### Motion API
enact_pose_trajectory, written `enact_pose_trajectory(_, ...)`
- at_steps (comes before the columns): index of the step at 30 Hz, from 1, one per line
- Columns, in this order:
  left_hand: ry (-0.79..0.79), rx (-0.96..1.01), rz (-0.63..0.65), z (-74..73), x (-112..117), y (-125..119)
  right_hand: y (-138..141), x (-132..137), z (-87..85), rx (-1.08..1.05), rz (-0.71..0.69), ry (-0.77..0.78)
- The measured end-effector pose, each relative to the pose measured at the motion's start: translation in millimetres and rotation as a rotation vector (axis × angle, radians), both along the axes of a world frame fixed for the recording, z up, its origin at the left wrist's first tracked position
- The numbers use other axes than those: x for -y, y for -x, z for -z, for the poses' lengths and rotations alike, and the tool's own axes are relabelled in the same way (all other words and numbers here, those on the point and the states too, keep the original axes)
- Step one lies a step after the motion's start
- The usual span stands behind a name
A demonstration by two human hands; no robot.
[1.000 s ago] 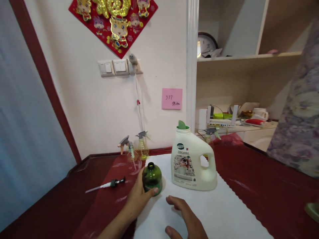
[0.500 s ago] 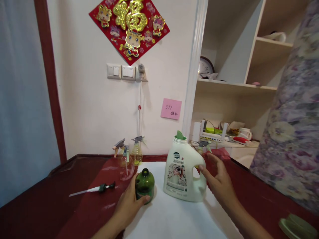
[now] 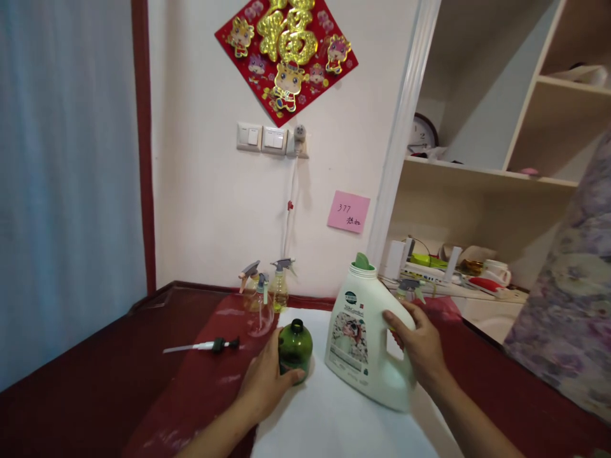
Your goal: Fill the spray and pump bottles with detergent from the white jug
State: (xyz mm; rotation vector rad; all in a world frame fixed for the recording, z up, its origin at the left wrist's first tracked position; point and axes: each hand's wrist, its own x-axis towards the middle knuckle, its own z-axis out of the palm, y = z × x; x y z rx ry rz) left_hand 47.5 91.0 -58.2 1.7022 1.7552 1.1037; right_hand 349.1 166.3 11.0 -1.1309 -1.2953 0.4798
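Observation:
My left hand [image 3: 270, 375] is wrapped round a small green bottle [image 3: 296, 348], which has no cap and stands upright on the white sheet [image 3: 305, 432]. To its right, my right hand [image 3: 420, 340] grips the handle of a large pale-green detergent jug [image 3: 351, 343]. The jug is uncapped, with a green spout [image 3: 361, 261] showing in its neck, and it tilts slightly to the left. A pump head [image 3: 217, 345] with a long white tube lies on the red tabletop, left of my left hand.
Several spray bottles [image 3: 260, 312] stand at the back near the wall, and another sprayer [image 3: 409, 289] shows behind the jug. A white router [image 3: 424, 273] and other items sit on the shelf at right. Floral fabric [image 3: 568, 305] hangs along the right side.
My right hand has closed on the jug's handle, and the jug now leans left. My left hand still holds the green bottle. The whole view has shifted, moving the scene rightward.

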Motion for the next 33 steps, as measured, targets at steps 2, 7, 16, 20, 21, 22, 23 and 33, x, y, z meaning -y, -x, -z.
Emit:
enact_pose_trajectory(2, -0.007, 0.015, 0.007, -0.3, 1.1, -0.2, 2.8, 6.0, -7.3, 0.037, 0.016, 0.006)
enact_pose_trajectory(7, 0.040, 0.002, -0.009, -7.9, 5.2, -2.4, -4.2, 21.8, -41.3, 0.204, 0.016, 0.024)
enact_pose_trajectory(16, 0.053, -0.059, -0.029, -13.6, 9.4, -4.6, -12.0, 43.5, -73.6, 0.713, -0.090, 0.050)
enact_pose_trajectory(20, 0.066, -0.065, -0.024, -13.3, 8.8, -4.1, -9.0, 49.2, -76.5, 0.891, -0.090, 0.015)
enact_pose_trajectory(21, 0.070, -0.065, -0.022, -13.5, 8.7, -4.2, -7.8, 50.3, -77.2, 0.930, -0.084, 0.001)
enact_pose_trajectory(22, 0.076, -0.065, -0.021, -13.7, 8.7, -4.3, -6.5, 51.3, -77.6, 0.969, -0.079, -0.019)
enact_pose_trajectory(23, 0.080, -0.065, -0.021, -13.9, 8.8, -4.5, -5.1, 52.0, -77.7, 1.008, -0.073, -0.044)
enact_pose_trajectory(33, 0.049, -0.070, -0.012, -12.6, 8.3, -4.4, 0.0, 42.6, -65.4, 1.366, -0.042, -0.347)
